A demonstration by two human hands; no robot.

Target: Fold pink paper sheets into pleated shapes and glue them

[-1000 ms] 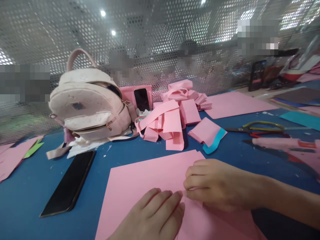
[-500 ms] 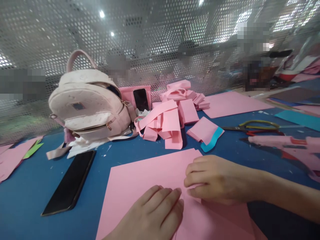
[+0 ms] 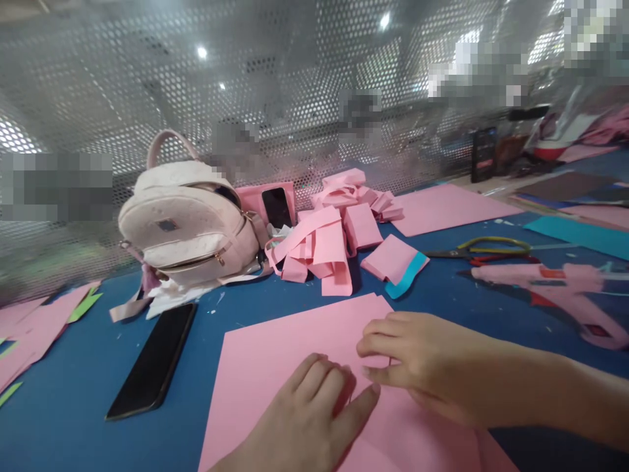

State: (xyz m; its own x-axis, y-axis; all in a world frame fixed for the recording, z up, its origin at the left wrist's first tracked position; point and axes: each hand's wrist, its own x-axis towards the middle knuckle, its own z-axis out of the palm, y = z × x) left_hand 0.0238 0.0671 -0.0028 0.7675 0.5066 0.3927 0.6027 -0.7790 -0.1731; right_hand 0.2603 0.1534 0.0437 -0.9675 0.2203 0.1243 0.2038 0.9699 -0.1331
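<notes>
A large sheet of pink paper (image 3: 265, 354) lies in front of me, with further pink paper layered over its right side. My left hand (image 3: 314, 406) rests low on it, fingers curled against the paper and thumb stretched to the right. Across from it, my right hand (image 3: 417, 360) bends its fingers and thumb around an edge of the paper. The fingertips of both hands are close together but apart. What lies under the palms is hidden.
Behind the sheet are a pile of pink paper strips (image 3: 329, 242) and a folded pink piece with a blue strip (image 3: 407, 275). To the right lie scissors (image 3: 496, 248) and a pink glue gun (image 3: 540, 278). A black phone (image 3: 154, 360) and a white backpack (image 3: 191, 223) are at left.
My left thumb has spread away from its fingers toward the right hand. The right hand has barely moved on the paper. The whole view has shifted slightly.
</notes>
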